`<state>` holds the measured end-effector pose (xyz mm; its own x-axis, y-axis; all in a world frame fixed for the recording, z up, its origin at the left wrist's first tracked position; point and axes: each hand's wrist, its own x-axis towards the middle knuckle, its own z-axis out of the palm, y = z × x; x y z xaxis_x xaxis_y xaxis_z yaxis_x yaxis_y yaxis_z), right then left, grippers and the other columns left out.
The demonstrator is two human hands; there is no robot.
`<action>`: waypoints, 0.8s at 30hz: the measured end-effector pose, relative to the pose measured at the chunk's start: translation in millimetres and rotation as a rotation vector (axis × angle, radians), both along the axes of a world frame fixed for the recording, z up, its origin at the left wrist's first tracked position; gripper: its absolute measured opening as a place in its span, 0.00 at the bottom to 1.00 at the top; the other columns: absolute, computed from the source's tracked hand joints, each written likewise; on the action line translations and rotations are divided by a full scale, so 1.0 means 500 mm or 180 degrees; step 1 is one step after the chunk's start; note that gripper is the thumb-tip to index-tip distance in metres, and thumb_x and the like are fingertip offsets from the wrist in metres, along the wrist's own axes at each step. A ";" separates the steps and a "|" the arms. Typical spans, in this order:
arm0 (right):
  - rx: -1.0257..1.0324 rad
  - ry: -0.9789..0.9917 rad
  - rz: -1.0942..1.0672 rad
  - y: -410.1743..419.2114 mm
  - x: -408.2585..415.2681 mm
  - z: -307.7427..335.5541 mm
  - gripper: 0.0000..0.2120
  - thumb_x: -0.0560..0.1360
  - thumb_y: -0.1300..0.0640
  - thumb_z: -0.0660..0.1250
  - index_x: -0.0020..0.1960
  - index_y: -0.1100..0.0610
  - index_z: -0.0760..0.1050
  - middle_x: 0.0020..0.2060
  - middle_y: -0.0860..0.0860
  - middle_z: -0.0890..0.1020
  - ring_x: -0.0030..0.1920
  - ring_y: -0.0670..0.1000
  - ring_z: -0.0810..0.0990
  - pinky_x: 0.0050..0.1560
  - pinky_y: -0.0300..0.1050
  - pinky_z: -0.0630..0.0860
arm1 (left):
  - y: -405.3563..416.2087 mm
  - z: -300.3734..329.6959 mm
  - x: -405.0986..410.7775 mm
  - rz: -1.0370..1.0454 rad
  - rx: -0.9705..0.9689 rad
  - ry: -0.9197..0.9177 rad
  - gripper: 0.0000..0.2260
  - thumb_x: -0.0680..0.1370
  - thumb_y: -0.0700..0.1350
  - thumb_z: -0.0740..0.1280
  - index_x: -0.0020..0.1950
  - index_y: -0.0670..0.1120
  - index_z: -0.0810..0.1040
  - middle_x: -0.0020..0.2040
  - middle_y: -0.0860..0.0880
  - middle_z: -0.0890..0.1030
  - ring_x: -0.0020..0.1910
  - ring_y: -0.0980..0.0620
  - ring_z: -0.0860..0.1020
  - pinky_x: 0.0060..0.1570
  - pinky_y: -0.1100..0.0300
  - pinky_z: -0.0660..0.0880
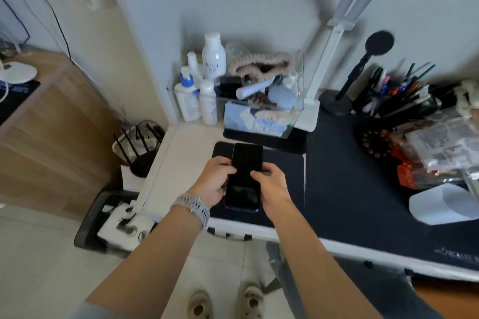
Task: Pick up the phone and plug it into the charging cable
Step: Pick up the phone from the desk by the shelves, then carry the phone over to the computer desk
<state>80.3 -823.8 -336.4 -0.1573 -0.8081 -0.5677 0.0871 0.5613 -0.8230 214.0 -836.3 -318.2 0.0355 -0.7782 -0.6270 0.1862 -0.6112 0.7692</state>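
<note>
– Now, where is the black phone (246, 163) sitting in this view?
– It is being held between both hands over the dark desk mat (350, 189), near the front left corner of the desk. Its dark screen is facing up and its long axis is pointing away from the person. Whether its near end is touching the mat cannot be told.
– How are the hands engaging it?
– The left hand (213, 184), which is wearing a wristwatch (194, 206), is gripping the phone's left edge with its fingers curled round it. The right hand (272, 186) is gripping the right edge, and its thumb (255, 175) is lying on the glass. Neither hand is spread flat.
– What is lying around the phone?
– A second dark slab (221, 149) is lying on the desk just beyond the left hand, partly under the phone's far corner. Behind it, a clear box (300, 77) is holding white bottles (213, 57). A white desk lamp (326, 54) is standing just beside the box, and a black pen holder (394, 101) is standing further right.
</note>
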 end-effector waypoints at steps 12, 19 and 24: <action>-0.2029 -0.0708 0.0512 -0.034 -0.022 0.450 0.13 0.78 0.68 0.62 0.59 0.54 0.73 0.48 0.58 0.85 0.46 0.55 0.84 0.44 0.48 0.80 | -0.024 0.425 -0.006 0.0120 -0.1995 0.0992 0.13 0.75 0.29 0.59 0.51 0.41 0.80 0.52 0.36 0.81 0.51 0.39 0.80 0.55 0.46 0.76; -0.2247 -0.0617 0.0804 0.006 -0.005 0.575 0.12 0.77 0.68 0.63 0.56 0.54 0.74 0.49 0.63 0.85 0.44 0.57 0.84 0.41 0.48 0.78 | 0.025 0.543 0.029 0.0042 -0.2164 0.0769 0.12 0.74 0.29 0.59 0.45 0.43 0.78 0.43 0.41 0.82 0.42 0.43 0.78 0.41 0.55 0.74; -0.2315 -0.0615 0.1131 0.012 0.039 0.571 0.11 0.77 0.69 0.62 0.55 0.56 0.73 0.36 0.49 0.87 0.35 0.47 0.84 0.32 0.39 0.78 | 0.072 0.553 0.073 0.0297 -0.2198 0.0031 0.10 0.74 0.29 0.61 0.47 0.41 0.78 0.40 0.43 0.81 0.40 0.46 0.78 0.39 0.56 0.72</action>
<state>99.6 -817.7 -50.8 0.2230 -0.9669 0.1243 0.1820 -0.0840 -0.9797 250.4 -800.4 -41.8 0.1184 -0.9929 0.0097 0.2231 0.0362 0.9741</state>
